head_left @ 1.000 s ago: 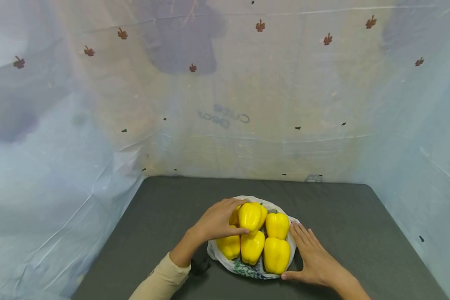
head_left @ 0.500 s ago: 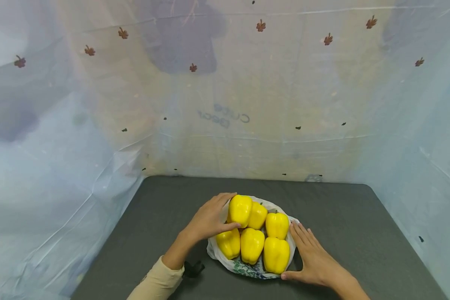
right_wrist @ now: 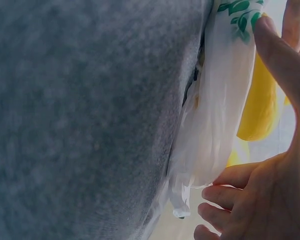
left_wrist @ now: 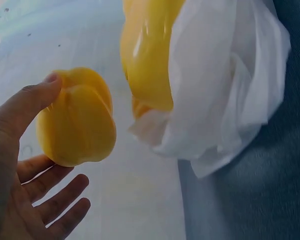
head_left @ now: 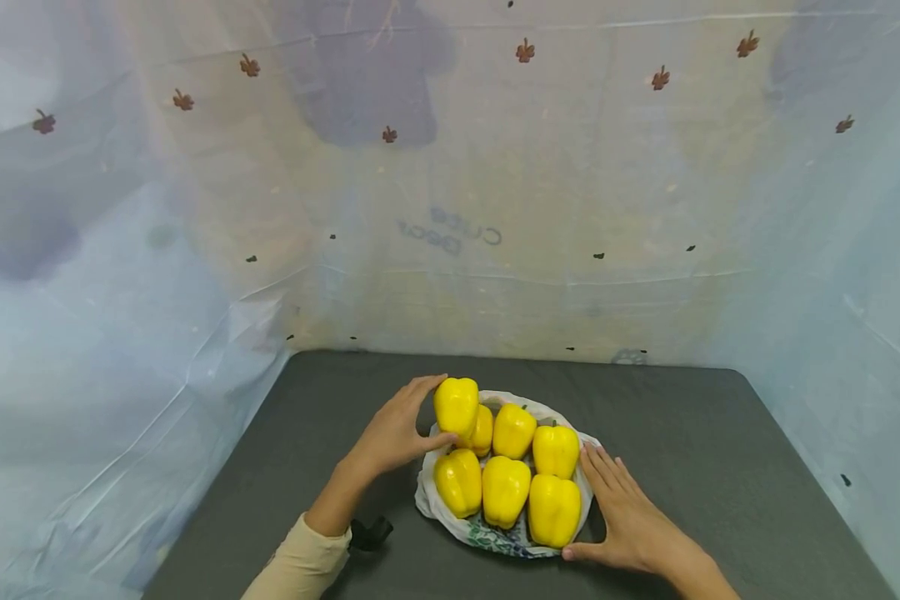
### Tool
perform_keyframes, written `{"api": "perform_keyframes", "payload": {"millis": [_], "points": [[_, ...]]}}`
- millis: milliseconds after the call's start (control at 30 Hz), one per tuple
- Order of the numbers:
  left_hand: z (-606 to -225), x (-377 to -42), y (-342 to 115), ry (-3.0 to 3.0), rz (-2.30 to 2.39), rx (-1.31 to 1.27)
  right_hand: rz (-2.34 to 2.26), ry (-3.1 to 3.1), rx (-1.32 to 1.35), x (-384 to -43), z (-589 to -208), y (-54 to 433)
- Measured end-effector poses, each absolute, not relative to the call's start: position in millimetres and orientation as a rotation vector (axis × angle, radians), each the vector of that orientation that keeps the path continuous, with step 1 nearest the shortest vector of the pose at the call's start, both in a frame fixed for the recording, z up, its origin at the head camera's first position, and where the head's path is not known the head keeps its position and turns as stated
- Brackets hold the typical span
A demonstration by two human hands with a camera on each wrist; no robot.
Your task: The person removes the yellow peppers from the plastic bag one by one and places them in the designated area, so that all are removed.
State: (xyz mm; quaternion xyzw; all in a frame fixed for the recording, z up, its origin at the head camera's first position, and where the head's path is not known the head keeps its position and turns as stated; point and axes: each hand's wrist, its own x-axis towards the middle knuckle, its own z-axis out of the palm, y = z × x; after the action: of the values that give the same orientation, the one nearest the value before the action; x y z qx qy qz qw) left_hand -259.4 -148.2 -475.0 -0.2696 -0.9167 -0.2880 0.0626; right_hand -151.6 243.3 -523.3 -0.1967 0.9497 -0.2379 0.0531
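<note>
Between thumb and fingers of my left hand (head_left: pixel 393 429) is a yellow bell pepper (head_left: pixel 456 406), raised at the far left rim of a white plastic bag (head_left: pixel 431 500) with a green and blue print. In the left wrist view the held bell pepper (left_wrist: pixel 82 122) hangs apart from the bag (left_wrist: pixel 214 95), pinched by thumb and index finger. Several more yellow bell peppers (head_left: pixel 506 492) lie in the rolled-down bag. My right hand (head_left: pixel 633 529) rests against the bag's right side, fingers straight, with the thumb at its front edge; the right wrist view shows the thumb (right_wrist: pixel 274 42) by the printed plastic.
A dark grey table (head_left: pixel 345 383) lies under the bag. Behind it hangs a pale plastic sheet (head_left: pixel 450 308) with leaf marks, continuing along both sides. A black strap or band (head_left: pixel 371 533) hangs by my left wrist, below a beige sleeve (head_left: pixel 300 558).
My left hand has carried the bell pepper left and away from me, from over the other peppers to the bag's left rim, uncovering a pepper beneath. My right hand stays put.
</note>
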Motion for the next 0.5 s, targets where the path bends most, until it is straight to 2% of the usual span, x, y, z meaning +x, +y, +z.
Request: {"api": "perform_keyframes", "payload": {"millis": [500], "points": [[-480,-271,-177,-2.811,-0.871,-0.714,-0.736,2.874,-0.597,-151,-523,242]]}}
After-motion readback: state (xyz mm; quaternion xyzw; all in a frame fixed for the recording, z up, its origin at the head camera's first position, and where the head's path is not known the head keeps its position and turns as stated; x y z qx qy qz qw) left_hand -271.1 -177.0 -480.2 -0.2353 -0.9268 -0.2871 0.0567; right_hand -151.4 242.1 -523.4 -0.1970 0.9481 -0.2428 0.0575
